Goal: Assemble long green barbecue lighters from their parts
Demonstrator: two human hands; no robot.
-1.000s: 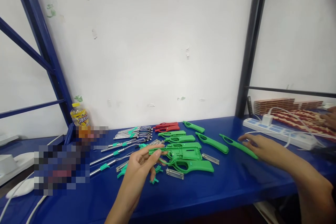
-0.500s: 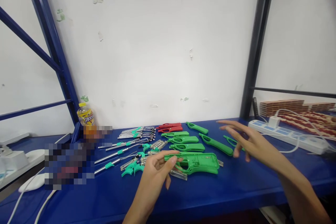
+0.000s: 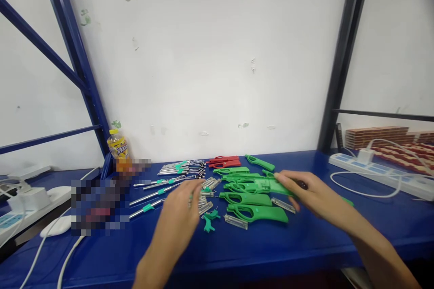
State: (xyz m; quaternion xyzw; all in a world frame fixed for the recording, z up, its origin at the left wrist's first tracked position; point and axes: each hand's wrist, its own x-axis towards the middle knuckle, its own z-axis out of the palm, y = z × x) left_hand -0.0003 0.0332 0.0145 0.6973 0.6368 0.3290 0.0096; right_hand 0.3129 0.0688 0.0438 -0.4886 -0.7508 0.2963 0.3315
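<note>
My right hand (image 3: 307, 192) is closed, thumb and fingers gripping the end of a green lighter shell half (image 3: 266, 185) above other shells. A small dark object (image 3: 301, 184) shows at its palm; I cannot tell what it is. My left hand (image 3: 181, 205) reaches into the small parts, fingers curled and mostly hidden, so whatever they grip does not show. Beside it lie clear fuel tanks (image 3: 212, 184) and teal triggers (image 3: 209, 222). Two green shells (image 3: 262, 213) rest in front of my right hand, near another clear tank (image 3: 236, 221).
Metal lighter tubes with wires (image 3: 176, 169) lie at the left back, red lighter shells (image 3: 224, 161) at the centre back. A drink bottle (image 3: 118, 149) stands by the blue rack post. White power strips (image 3: 379, 174) and cables flank the blue table (image 3: 217, 253).
My left hand has let go of a green shell and moved left to the small parts. My right hand has come leftward and closed on a green shell. The view has shifted slightly.
</note>
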